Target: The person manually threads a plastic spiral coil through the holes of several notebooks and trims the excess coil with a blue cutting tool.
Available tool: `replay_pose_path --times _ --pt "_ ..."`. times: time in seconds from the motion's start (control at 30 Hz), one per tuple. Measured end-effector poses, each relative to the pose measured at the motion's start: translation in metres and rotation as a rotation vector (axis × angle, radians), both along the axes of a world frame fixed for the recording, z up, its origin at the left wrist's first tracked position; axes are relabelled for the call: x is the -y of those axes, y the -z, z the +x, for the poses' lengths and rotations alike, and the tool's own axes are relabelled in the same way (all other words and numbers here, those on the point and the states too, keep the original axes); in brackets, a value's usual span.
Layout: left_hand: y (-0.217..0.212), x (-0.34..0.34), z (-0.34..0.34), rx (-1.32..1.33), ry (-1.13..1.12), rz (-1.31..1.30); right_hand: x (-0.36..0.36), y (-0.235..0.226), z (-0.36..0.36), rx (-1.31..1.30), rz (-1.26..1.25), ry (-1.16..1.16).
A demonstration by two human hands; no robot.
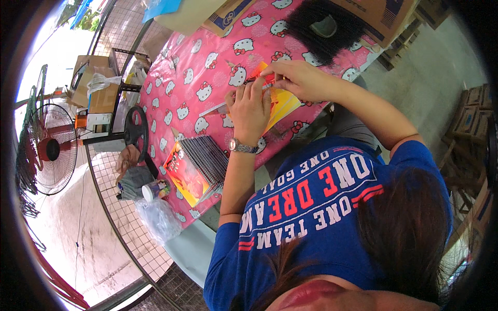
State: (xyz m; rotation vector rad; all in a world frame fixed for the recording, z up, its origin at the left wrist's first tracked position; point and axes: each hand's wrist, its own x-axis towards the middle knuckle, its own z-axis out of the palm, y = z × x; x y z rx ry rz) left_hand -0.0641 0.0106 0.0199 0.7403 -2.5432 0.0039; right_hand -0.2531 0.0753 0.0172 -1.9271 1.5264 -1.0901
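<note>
Two hands, one left hand [250, 106] and one right hand [301, 80], are at one worktop [179, 129], with one wristwatch [244, 146] on a wrist. There are one stack of spiral-bound notebooks [194, 168], one dark bristly pile [306, 31], one white tub [149, 193] and one fan [50, 150]. The stacked notebooks and the yellow-orange printed pieces [282, 106] under the hands overlap too closely to count.

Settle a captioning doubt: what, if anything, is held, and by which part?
The left hand and right hand touch a yellow-orange printed piece toward its far end; actual gripping cannot be told.
</note>
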Motion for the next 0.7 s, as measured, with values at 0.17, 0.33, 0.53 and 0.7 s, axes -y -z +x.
replay_pose_path --times 0.17,0.33,0.53,0.7 --pt "0.000 -0.001 -0.002 0.025 0.021 0.003 -0.004 -0.007 0.004 -0.131 -0.154 0.027" --pt "0.001 0.001 0.004 0.021 0.034 0.045 0.017 -0.027 -0.015 0.462 0.521 -0.013" --pt "0.002 0.005 0.007 0.024 0.050 0.087 0.059 0.095 -0.137 -0.693 0.297 0.879" --pt "0.010 -0.003 0.013 -0.137 -0.164 0.022 0.063 0.078 -0.132 -0.395 -0.001 0.401"
